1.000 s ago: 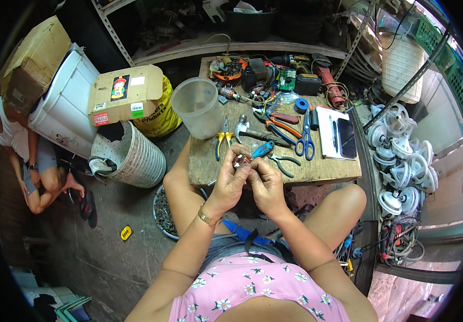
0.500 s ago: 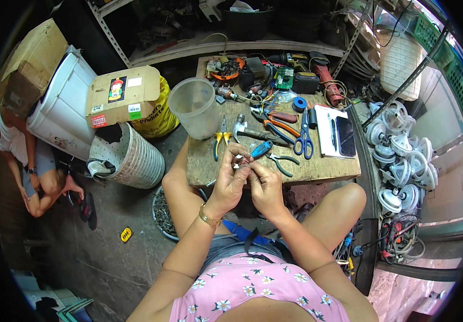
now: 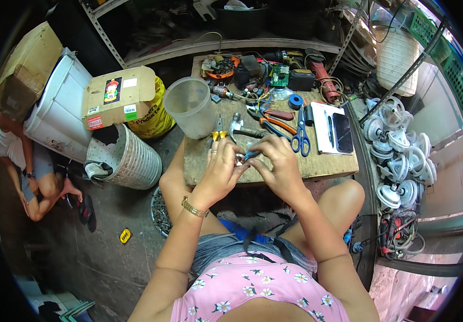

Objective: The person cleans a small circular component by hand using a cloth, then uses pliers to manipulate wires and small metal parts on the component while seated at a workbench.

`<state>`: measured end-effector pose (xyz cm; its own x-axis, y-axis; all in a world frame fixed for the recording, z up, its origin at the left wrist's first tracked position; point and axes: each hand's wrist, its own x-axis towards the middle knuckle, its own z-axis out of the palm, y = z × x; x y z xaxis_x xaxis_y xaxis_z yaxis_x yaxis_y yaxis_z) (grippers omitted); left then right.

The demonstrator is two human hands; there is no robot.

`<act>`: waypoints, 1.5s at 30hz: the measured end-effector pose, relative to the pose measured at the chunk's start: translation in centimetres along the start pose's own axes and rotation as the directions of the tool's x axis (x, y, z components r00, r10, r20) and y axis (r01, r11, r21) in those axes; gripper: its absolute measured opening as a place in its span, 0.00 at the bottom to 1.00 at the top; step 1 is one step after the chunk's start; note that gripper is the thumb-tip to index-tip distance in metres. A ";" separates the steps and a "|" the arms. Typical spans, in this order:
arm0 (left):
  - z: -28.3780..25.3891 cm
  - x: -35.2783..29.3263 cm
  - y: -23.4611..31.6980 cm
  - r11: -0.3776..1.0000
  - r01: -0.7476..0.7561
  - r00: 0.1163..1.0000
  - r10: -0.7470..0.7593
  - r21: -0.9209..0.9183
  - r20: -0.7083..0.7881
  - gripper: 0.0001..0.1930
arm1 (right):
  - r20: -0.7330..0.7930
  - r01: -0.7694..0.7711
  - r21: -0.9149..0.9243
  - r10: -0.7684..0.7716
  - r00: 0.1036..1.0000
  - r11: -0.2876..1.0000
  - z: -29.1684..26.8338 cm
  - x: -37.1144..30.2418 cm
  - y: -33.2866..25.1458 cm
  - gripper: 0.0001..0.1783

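Both my hands meet over the near edge of the wooden worktable (image 3: 317,165). My left hand (image 3: 221,165) is closed around a small part with white and reddish bits (image 3: 239,159), mostly covered by the fingers. Close beside it, my right hand (image 3: 279,162) has curled fingers; whatever lies between their tips is too small to make out. Between the hands shows a bit of a blue handle (image 3: 250,155), mostly hidden by the right hand. Just behind are yellow-handled pliers (image 3: 219,131), a hammer (image 3: 237,123), orange-handled pliers (image 3: 270,125) and blue-handled scissors (image 3: 301,140).
A translucent bucket (image 3: 191,110) stands at the table's left. A notebook (image 3: 324,129) and phone (image 3: 342,131) lie right, a red power tool (image 3: 325,80) behind. White plastic parts (image 3: 398,142) pile up beyond. A perforated basket (image 3: 127,158) and a seated person (image 3: 33,161) are left.
My right hand has shifted right and its fingers have spread somewhat from the left hand's part. It now covers the small cutting pliers and most of the blue handle. The view has moved slightly.
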<state>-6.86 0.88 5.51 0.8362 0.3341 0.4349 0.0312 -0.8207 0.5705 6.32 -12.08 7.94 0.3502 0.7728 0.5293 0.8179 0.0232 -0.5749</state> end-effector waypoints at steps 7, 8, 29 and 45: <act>-0.2 0.3 -1.0 0.974 -0.016 0.995 0.039 -0.228 0.094 0.16 | 0.438 -0.483 0.721 0.213 0.873 0.497 0.8 0.0 3.1 0.09; -0.1 0.0 -1.3 0.915 0.059 0.991 -0.004 -0.400 0.136 0.16 | 0.429 -0.481 0.760 0.220 0.876 0.437 1.1 -0.1 3.0 0.08; 0.0 1.2 -1.3 0.977 -0.127 0.980 0.150 -0.169 0.130 0.18 | 0.336 -0.340 0.798 0.103 0.936 0.498 -0.4 -1.3 2.0 0.18; 1.1 0.0 -3.0 0.793 0.128 0.990 -0.137 -0.595 0.030 0.15 | 0.465 -0.448 0.669 0.137 0.875 0.593 -2.9 -0.8 3.2 0.32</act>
<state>-6.32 2.85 3.05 0.8402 0.4295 0.3312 -0.1940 -0.3322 0.9230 9.99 -14.43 7.44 0.2064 0.9739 0.0942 0.0223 0.0916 -0.9955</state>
